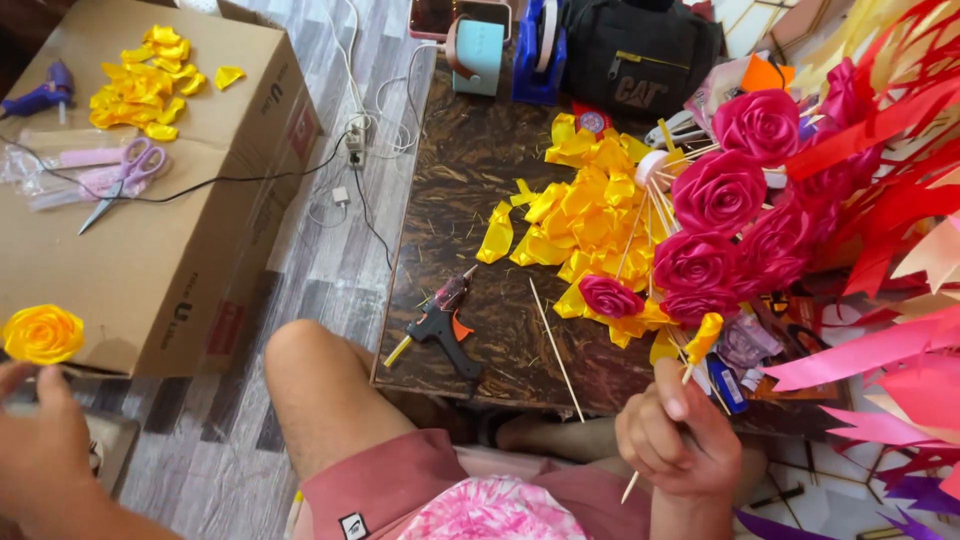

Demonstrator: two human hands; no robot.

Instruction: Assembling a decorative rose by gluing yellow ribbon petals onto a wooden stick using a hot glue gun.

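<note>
Dark wood-grain counter (470,200) on a grey plank floor, seen from above; person seated at it, bare knee up against the near edge.

Right hand (678,435): fingers closed on a thin stick (655,450) with a small yellow bud (703,336) wound at its upper end, just above the fingertips. Bud is narrow, only a few folds, so I judge this flower barely begun.

Left hand (35,440), low at the frame edge: partly cut off, thumb up; whether it is gripping anything cannot be told. A finished yellow rose (42,333) sits just above those fingers, against the side of a cardboard box (170,270). Its stem is not visible.

Beyond the right fingers: a heap of folded yellow petals (585,215), loose and unused, with bare sticks (655,205) lying among them. One more stick (556,350) lies just left of the hand. A glue gun (440,325) rests farther left, untouched.

Up and right of the bud: a cluster of finished magenta roses (735,215), several on stems, among red and pink paper strips.

On the box: a smaller pile of yellow petals (150,85), pink scissors (125,175), a second glue gun (40,95).

Judgement: magenta batch looks done; yellow batch early, with one rose made, one in hand, many petals left.
</note>
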